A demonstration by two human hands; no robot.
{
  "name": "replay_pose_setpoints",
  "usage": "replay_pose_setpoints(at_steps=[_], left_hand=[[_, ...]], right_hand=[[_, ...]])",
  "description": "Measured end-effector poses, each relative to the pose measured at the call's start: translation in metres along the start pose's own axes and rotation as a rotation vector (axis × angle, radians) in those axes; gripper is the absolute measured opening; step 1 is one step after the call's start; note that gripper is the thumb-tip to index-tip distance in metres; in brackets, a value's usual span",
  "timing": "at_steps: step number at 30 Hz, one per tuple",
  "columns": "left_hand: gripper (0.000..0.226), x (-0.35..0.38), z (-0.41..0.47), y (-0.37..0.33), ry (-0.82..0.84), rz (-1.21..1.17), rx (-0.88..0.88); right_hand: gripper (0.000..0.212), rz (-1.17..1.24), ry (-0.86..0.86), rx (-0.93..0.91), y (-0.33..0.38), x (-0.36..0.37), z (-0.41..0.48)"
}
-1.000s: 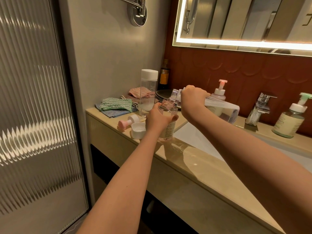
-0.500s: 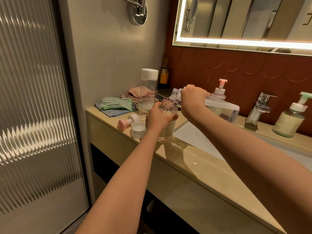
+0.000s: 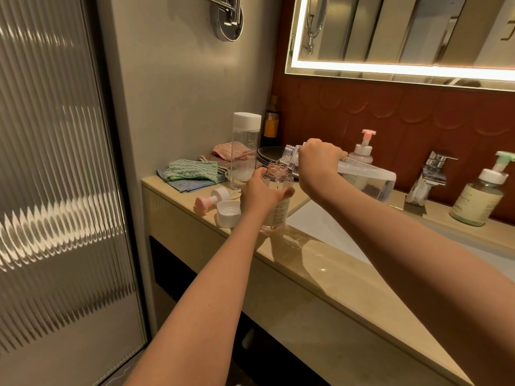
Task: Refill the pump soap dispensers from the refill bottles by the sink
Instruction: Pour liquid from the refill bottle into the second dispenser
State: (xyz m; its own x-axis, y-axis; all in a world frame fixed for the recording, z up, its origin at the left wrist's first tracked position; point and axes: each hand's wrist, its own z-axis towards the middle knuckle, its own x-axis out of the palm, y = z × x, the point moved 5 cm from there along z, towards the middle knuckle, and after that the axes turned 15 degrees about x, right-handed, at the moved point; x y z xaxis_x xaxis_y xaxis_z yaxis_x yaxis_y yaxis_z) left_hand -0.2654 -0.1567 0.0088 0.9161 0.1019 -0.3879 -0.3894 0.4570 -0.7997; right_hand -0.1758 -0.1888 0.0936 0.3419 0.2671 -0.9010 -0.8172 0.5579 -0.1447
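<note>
My left hand grips an open, clear pinkish dispenser bottle standing on the beige counter. My right hand holds a clear refill bottle tipped on its side, its neck over the dispenser's mouth. The dispenser's pink pump head lies on the counter to the left, beside a white cap. Two more pump dispensers stand at the back: a pink-topped one and a green-topped one.
A tall clear bottle with a white lid stands behind my left hand. Folded cloths, dark plates and a brown bottle fill the corner. A chrome tap overlooks the white basin. A ribbed glass door is at left.
</note>
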Motion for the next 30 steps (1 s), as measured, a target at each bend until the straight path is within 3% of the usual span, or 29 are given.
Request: replay_pose_setpoints(at_steps=[30], left_hand=[[0.083,0.0008,0.0004,0.0011,-0.009,-0.014,-0.012]], right_hand=[[0.049,-0.033,-0.018,0.003,0.0001,0.0010,-0.0007]])
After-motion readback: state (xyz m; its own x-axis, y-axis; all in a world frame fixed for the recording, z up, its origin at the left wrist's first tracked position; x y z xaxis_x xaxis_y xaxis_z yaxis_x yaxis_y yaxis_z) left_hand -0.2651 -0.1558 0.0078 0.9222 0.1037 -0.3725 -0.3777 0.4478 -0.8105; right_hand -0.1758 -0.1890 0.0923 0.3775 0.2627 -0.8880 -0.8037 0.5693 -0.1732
